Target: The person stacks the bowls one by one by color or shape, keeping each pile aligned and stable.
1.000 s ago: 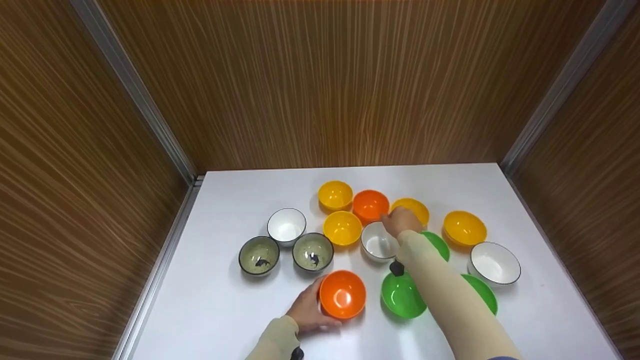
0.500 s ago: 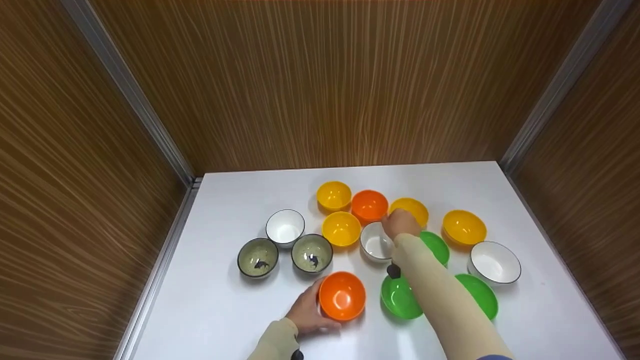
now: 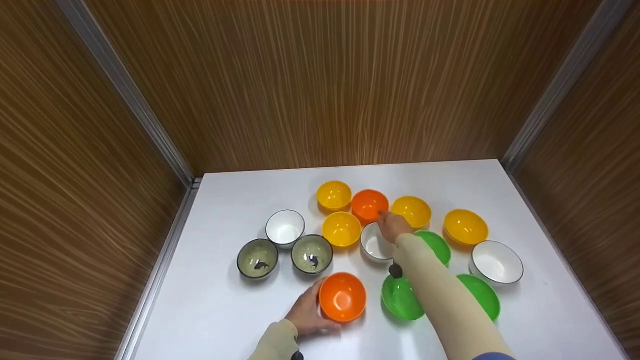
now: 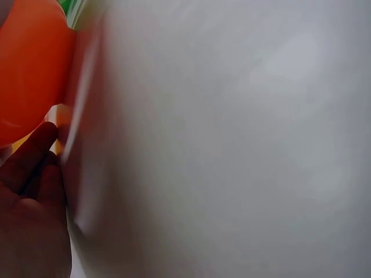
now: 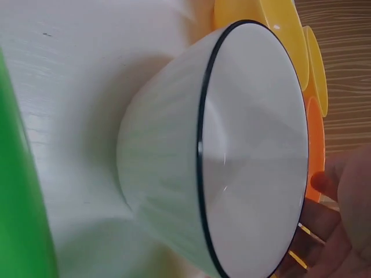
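My left hand [image 3: 306,312] holds the near orange bowl [image 3: 342,297] from its left side, fingers behind it and thumb in front. The left wrist view shows this bowl's outer wall [image 4: 35,69] beside the fingers [image 4: 32,156]. Farther back, my right hand [image 3: 395,226] reaches over the white bowl [image 3: 376,244] and pinches the right edge of the far orange bowl [image 3: 369,204]. In the right wrist view, the thumb lies over that orange rim, with the other fingers partly hidden behind the dark-rimmed white bowl [image 5: 255,145]. Both orange bowls are upright.
Yellow bowls [image 3: 341,229] surround the far orange bowl. Green bowls [image 3: 402,298] lie beneath and beside the right forearm. Two grey-green bowls [image 3: 257,259] and a white bowl [image 3: 285,227] stand left; another white bowl [image 3: 496,262] stands right. Wood-grain panels [image 3: 350,85] enclose the white table [image 3: 200,310].
My right hand has shifted slightly left and nearer, towards the far orange bowl's edge, uncovering more of the yellow bowl behind it. My left hand and its orange bowl stay nearly still.
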Available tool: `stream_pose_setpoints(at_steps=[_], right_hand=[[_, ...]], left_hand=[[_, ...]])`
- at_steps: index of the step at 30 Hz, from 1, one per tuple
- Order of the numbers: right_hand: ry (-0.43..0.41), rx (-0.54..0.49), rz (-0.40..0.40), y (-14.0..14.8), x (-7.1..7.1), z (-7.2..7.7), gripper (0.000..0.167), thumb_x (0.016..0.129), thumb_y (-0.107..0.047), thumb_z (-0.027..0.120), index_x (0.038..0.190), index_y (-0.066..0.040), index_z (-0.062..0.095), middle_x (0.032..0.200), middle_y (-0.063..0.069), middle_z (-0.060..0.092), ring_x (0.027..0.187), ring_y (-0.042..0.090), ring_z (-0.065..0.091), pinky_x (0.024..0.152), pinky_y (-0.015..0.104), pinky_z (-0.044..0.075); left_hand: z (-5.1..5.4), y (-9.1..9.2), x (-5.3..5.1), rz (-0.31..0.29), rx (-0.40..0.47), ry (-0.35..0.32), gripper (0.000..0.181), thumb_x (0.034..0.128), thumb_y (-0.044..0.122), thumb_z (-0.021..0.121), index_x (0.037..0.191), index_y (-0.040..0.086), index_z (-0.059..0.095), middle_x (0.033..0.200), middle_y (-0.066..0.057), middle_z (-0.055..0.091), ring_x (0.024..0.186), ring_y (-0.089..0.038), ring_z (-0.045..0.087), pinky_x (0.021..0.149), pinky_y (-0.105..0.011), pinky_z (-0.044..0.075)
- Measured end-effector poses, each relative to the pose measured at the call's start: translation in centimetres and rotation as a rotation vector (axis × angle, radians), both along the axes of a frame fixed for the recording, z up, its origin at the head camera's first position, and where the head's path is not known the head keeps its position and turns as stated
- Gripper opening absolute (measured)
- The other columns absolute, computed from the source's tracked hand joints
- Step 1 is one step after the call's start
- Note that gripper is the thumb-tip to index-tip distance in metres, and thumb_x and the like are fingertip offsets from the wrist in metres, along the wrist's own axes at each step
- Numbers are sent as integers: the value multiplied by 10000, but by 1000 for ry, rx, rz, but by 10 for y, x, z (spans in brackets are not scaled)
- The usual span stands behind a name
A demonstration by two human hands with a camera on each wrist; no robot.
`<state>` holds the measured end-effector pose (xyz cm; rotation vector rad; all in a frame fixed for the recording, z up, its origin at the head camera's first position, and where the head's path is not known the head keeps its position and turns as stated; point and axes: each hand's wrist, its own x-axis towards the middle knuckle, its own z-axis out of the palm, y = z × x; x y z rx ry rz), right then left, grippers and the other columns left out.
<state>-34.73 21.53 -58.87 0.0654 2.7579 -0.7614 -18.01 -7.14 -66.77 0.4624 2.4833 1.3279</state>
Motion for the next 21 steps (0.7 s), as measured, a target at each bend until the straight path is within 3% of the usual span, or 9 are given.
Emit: stream_pose_setpoints(at_steps=[6,14,21], right_hand=[[-61,-66,22,-1,0,-4,517,1049,-327,336,1505,-85,296,1508,172,349,1377,380,311,1136,554,227],[49,-20,13,-1,0,-7,472,1032,-321,374,1396,-26,429,1358,215,515,1226,400,489,1072,526,363],[69,1,-19,-1,-2,-8,435,1028,-350,391,1310,-38,503,1247,200,592,1117,383,555,1005,515,430]], left_hand=[[2,-1,0,-2,-7,-9,1241,515,503,902,1519,168,255,1493,7,389,1340,-203,388,1133,-483,273],[-2,-1,-1,-4,-7,11,1219,518,507,900,1511,188,270,1476,17,408,1328,-198,404,1128,-469,290],[-2,0,-1,6,-28,-17,1254,505,531,894,1520,166,255,1494,18,383,1343,-195,383,1135,-468,273]])
